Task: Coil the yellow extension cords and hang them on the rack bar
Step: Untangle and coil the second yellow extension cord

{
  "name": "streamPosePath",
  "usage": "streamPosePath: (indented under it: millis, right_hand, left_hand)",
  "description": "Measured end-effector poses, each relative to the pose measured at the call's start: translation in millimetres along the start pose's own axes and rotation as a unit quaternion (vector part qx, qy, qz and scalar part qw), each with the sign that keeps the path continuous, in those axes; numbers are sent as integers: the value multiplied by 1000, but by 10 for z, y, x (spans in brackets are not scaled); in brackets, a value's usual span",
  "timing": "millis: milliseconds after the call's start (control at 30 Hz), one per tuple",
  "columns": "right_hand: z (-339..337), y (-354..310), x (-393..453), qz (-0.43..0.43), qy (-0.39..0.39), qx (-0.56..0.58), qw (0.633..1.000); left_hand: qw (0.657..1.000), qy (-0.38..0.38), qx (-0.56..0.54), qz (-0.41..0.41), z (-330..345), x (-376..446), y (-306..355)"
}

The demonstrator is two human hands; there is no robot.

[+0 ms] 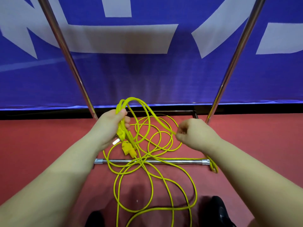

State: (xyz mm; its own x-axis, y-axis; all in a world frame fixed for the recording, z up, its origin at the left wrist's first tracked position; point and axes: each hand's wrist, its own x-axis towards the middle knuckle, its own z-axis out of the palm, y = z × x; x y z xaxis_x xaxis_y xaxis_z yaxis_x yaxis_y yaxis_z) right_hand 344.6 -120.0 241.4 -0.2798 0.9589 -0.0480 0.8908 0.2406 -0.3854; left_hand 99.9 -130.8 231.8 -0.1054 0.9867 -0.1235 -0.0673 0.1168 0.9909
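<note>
At frame centre, left hand (113, 126) grips gathered yellow cord (152, 163) loops; right hand (188, 131) pinches the next strand — even loops would hang best.

Red floor in front of a blue banner wall

A matte red floor (49, 145) fills the lower half, meeting a black strip (41, 114) along the foot of a blue banner (147, 76) printed with large pale grey-white shapes (114, 38). A bright sheen runs along the banner's lower edge. Two polished metal poles (65, 51) rise and lean outward toward the top corners, joined near the floor by a chrome crossbar (180, 161), with a thinner dark rail (177, 110) behind by the black strip. Light is even and soft, with faint shadows on the floor
</note>
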Motion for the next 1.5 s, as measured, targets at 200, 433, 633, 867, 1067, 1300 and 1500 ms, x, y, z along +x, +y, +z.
streamPosePath:
  millis: [200,433,633,867,1067,1300,1500]
  right_hand:
    - [-113,-305,-102,-82,-99,156,979]
    - [-240,-371,-95,-18,-90,417,904]
    - [-326,-199,-49,-7,-86,431,898]
    - [-242,-53,-54,-29,-89,370,924]
    - [-419,-52,-65,-58,147,381,911]
    - [-529,-53,-106,-91,71,289,950]
    - [-297,-126,6,-105,3,180,978]
  left_hand:
    - [986,-84,141,32,295,-150,-11]
    - [952,-143,260,70,550,-218,-27]
    - [989,-31,147,-2,392,-42,-44]
    - [995,58,5,-77,216,88,-37]
    - [988,-39,110,-106,272,9,-75]
    - [969,-130,141,-154,349,-101,-53]
    - [975,-157,62,-146,555,-231,5]
